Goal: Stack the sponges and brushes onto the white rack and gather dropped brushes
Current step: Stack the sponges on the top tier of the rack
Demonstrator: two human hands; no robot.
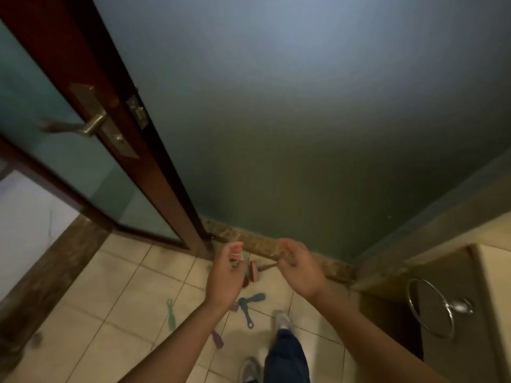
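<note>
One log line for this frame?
left hand pinches small item | right hand curled, grip unclear | green brush, blue brush, purple brush on floor | rack not in view

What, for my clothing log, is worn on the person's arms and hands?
Nothing visible. The left forearm and right forearm are bare to the frame's edge, with no sleeves. The left hand and right hand show no gloves, rings or watch.
</note>
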